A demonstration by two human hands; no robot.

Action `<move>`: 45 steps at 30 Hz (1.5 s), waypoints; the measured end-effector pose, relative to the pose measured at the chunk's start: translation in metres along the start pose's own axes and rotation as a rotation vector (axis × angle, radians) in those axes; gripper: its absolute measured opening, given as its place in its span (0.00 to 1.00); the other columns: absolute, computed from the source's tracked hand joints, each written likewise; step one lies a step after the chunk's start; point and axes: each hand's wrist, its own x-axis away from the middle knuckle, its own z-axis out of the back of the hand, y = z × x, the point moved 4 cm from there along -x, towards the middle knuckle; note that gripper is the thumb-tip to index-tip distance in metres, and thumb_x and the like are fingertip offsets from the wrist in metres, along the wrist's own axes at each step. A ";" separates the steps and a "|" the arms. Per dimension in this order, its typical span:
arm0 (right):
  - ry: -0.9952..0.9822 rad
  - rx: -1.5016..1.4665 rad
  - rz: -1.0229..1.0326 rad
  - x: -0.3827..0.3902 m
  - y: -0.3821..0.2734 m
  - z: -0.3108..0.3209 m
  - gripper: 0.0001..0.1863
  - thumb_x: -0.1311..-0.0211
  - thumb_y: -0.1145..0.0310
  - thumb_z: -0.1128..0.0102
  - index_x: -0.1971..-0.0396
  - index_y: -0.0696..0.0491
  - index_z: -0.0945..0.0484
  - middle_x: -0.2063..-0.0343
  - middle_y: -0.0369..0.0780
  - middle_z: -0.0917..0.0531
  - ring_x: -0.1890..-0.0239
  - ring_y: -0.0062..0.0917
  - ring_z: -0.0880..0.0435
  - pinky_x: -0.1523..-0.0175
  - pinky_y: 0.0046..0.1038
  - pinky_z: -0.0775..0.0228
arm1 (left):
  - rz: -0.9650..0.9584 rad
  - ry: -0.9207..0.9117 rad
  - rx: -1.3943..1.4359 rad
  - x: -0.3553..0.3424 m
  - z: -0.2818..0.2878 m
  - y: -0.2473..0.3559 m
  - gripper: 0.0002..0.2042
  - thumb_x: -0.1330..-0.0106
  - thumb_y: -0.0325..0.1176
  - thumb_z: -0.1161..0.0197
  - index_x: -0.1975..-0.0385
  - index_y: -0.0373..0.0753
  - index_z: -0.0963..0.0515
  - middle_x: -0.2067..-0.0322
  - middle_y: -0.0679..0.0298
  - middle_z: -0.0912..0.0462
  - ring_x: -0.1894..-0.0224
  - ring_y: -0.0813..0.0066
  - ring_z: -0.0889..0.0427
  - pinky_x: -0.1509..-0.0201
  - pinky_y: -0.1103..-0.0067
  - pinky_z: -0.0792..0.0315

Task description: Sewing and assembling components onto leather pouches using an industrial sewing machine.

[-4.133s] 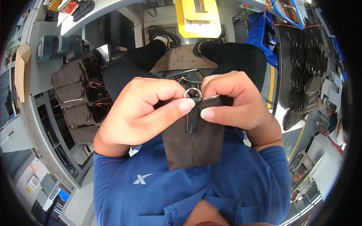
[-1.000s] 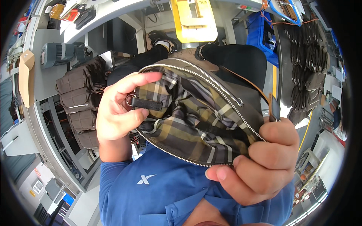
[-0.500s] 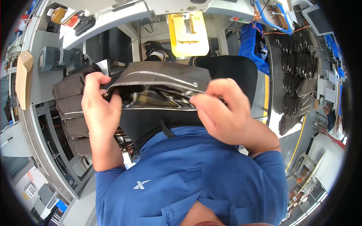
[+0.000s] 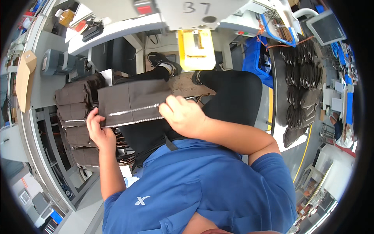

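A dark brown zippered fabric pouch (image 4: 134,97) lies flat over my lap, its two silver zipper lines running along the side nearest me. My left hand (image 4: 100,128) grips its near left corner, thumb at the edge. At the right end my right hand (image 4: 183,117) is closed on the fabric by the zipper ends, with its fingertips partly hidden. Just left of the held pouch, a stack of similar brown pouches (image 4: 76,130) rises beside my left leg. The inside of the held pouch does not show.
Ahead stands a white machine (image 4: 194,11) with a yellow plate (image 4: 197,58) below it. A blue bin (image 4: 253,62) is at the right, near a table holding rows of dark pouches (image 4: 302,74). A grey motor (image 4: 54,62) sits at the left.
The pouch was held gaping, showing a plaid lining; now it is flattened and has moved left. My right hand has come left with it, and my left hand is lower.
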 end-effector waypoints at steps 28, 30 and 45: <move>-0.385 -0.276 0.080 -0.079 -0.015 -0.098 0.35 0.47 0.50 0.26 0.42 0.52 0.24 0.49 0.42 0.20 0.48 0.39 0.21 0.40 0.40 0.30 | 0.388 -0.591 0.775 0.025 -0.021 -0.067 0.26 0.39 0.26 0.28 0.39 0.39 0.25 0.31 0.55 0.36 0.33 0.66 0.29 0.32 0.72 0.31; -0.437 -0.192 0.065 -0.076 -0.015 -0.107 0.31 0.44 0.55 0.28 0.42 0.51 0.24 0.51 0.41 0.19 0.50 0.37 0.19 0.43 0.37 0.27 | 0.389 -0.545 0.765 0.029 -0.023 -0.068 0.20 0.37 0.21 0.33 0.43 0.37 0.22 0.33 0.56 0.32 0.35 0.68 0.27 0.34 0.74 0.30; -0.620 -0.215 0.444 -0.004 -0.006 -0.098 0.42 0.30 0.42 0.48 0.28 0.59 0.41 0.26 0.50 0.42 0.23 0.42 0.45 0.21 0.44 0.54 | 0.696 -0.577 0.889 0.067 -0.037 -0.099 0.05 0.34 0.27 0.33 0.65 0.39 0.24 0.67 0.75 0.23 0.67 0.90 0.28 0.64 0.87 0.34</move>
